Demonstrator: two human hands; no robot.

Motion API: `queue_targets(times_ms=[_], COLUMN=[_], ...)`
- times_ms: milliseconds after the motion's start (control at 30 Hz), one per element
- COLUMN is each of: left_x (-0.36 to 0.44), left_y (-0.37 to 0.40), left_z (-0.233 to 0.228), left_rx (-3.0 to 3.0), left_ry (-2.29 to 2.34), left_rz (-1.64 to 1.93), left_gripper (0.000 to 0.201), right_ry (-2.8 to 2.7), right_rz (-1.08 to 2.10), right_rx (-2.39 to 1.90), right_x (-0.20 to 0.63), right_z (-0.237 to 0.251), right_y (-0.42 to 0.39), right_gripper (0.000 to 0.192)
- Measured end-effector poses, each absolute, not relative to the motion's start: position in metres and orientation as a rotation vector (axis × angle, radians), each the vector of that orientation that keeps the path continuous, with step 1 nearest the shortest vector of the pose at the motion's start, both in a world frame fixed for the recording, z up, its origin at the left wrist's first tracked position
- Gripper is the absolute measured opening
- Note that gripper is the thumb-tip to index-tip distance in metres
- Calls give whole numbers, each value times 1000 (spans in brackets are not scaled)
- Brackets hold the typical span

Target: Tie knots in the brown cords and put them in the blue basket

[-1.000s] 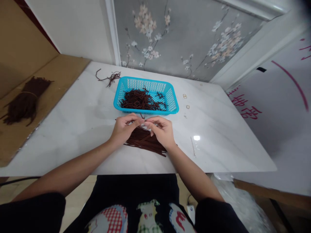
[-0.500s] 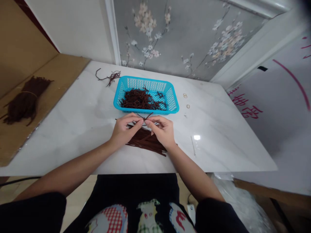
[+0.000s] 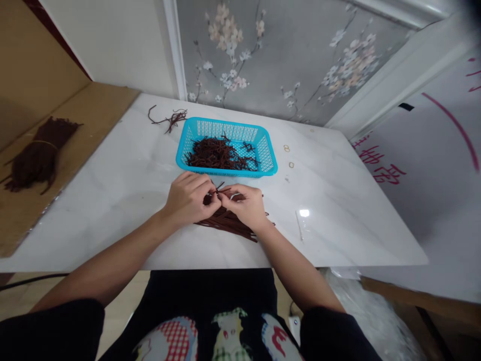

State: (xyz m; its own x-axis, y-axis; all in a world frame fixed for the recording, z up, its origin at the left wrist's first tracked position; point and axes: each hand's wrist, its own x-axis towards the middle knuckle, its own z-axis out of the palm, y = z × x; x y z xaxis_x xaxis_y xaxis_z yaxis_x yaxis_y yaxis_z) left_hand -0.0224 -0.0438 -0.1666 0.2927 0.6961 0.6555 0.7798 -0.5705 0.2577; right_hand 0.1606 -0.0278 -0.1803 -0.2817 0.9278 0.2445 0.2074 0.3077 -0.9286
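Note:
My left hand [image 3: 189, 197] and my right hand [image 3: 244, 205] meet fingertip to fingertip over the white table [image 3: 124, 185], both pinching one thin dark brown strip [image 3: 218, 187] whose short ends stick up between them. Under my hands lies a flat pile of long brown strips [image 3: 229, 223]. Just beyond my hands stands a blue plastic basket [image 3: 266, 160] holding several tangled brown strips [image 3: 218, 154].
A few loose brown strips [image 3: 171, 119] lie at the table's far left. Small tan rings [image 3: 286, 148] sit right of the basket, and a clear plastic bit [image 3: 299, 225] lies to my right. A tied brown bundle [image 3: 35, 158] rests on cardboard at left.
My hands have drawn closer together and slightly toward me, fingers curling tighter on the strip. The crossed strip ends that stuck up half a second ago now show shorter.

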Motion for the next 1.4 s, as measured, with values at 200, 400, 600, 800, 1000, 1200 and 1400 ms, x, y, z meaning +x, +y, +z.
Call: queue_targets(times_ms=[200, 400, 600, 800, 1000, 1200, 1400], left_x=[-23, -21, -15, -12, -12, -8, -8], left_y=[-44, -44, -49, -48, -47, -48, -49], left_z=[-164, -165, -166, -167, -173, -173, -175], left_rx=[-2566, -2481, -2401, -2564, -2570, -2475, -2539], left_ry=[-1376, -1287, -1375, -1566, -1583, -1694, -1708], left_rz=[-1260, -1261, -1592, -1694, -1589, -1643, -1647], left_gripper=[7, 8, 6, 9, 16, 21, 21], right_ry=[-1532, -1488, -1316, -1365, -1276, -1253, -1388], right_rz=[1375, 1329, 1411, 1402, 1436, 1327, 1286], right_rx=[-930, -978, -943, -897, -819, -877, -891], right_x=[163, 161, 152, 158, 155, 152, 155], right_z=[-176, -178, -177, -176, -175, -178, -181], right_y=[-23, -26, -30, -26, -26, -26, -29], right_gripper=[16, 19, 22, 24, 45, 51, 47])
